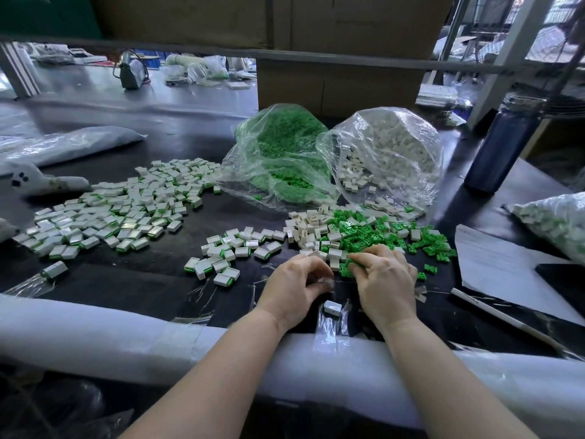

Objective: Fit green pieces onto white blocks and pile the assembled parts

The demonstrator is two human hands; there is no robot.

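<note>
- Hands at the near table edge, side by side over black table (133, 289).
- Left hand (296, 288): fingers curled, pinching a small white block (323, 281) at the fingertips; block mostly hidden.
- Right hand (384, 282): fingers curled into the loose green pieces (380, 236), gripping a few at the near edge of that heap.
- Loose white blocks (311, 231) mixed in just left of the green pieces.
- One assembled part (332, 307) lies between the wrists.
- Pile of assembled parts (117, 210) spread far left; smaller cluster (228, 251) nearer the hands.
- Two clear bags behind: bag of green pieces (278, 153), bag of white blocks (389, 153), touching, both open toward the hands.
- Dark blue bottle (503, 144) upright, far right.
</note>
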